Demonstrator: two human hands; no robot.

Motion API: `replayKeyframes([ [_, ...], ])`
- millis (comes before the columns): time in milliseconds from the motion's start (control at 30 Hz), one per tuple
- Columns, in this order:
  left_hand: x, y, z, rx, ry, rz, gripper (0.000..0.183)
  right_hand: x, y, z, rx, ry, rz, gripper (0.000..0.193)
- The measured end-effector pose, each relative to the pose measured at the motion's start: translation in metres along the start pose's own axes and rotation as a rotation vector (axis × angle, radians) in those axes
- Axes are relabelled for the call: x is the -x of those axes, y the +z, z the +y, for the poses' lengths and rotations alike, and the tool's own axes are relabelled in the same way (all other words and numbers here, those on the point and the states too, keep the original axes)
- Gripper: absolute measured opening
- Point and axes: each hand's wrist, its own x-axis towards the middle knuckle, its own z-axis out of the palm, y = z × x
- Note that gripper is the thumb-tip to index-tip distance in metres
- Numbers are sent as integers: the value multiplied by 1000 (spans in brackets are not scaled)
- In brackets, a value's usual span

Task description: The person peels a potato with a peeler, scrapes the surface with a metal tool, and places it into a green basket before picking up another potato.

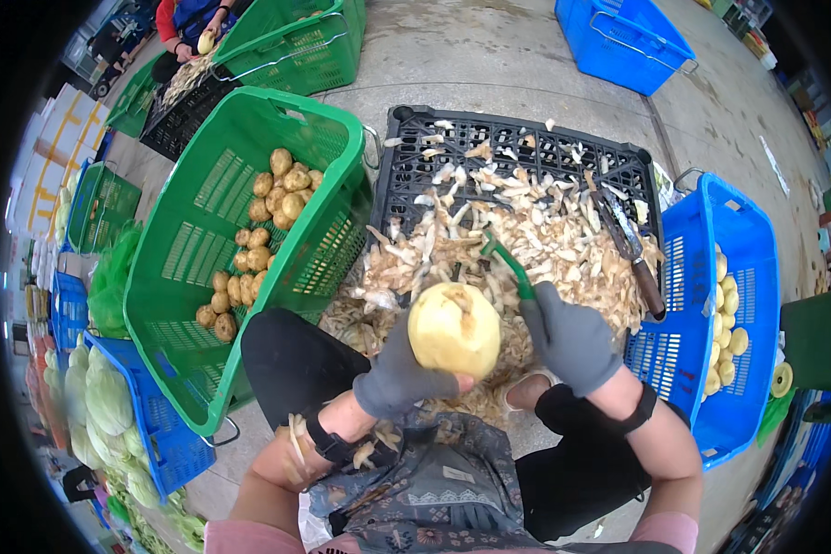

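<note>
My left hand (399,371), in a grey glove, grips a large, round, pale yellow potato (453,338) from its left side and below. Most of its skin is off; a brownish patch shows near the top. My right hand (572,340), also gloved in grey, is closed round the handle of a green peeler (510,261). The peeler's head is just beyond the potato, apart from it in this view. Beneath both hands lies a heap of peelings (535,242) on an upturned-looking black plastic crate (517,129). A knife (630,245) with a brown handle rests along the crate's right side.
A green basket (339,138) at my left holds unpeeled potatoes (284,189). In the blue basket (752,240) at my right lie peeled potatoes (728,346). Another blue basket (623,42) stands far off. Cabbages (111,406) are at lower left; a person (194,32) works at upper left.
</note>
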Motion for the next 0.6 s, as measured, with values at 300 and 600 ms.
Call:
replayKeyframes([
  [300, -4, -12, -1, 247, -151, -148, 76, -11, -17, 9, -201, -279, 51, 20],
  [600, -5, -13, 0, 337, -250, -314, 81, -16, -33, 20, -194, -444, -110, 21],
])
